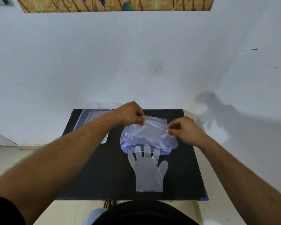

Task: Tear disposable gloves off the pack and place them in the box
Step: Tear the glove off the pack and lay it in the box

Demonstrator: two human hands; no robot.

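A bluish clear pack of disposable gloves (130, 143) rests on the black table (104, 176). Above it I hold a thin clear glove sheet (152, 127) stretched between both hands. My left hand (130, 114) pinches its upper left edge. My right hand (183, 129) pinches its right edge. A loose clear glove (148, 174) lies flat on the table in front of the pack, fingers pointing away from me. The clear plastic box (91, 117) stands at the table's far left corner, partly hidden by my left forearm.
A pale wall rises right behind the table. The table's near edge is close to my body, with my foot in a sandal (109, 203) on the tiled floor below. A picture frame (113, 4) hangs high on the wall.
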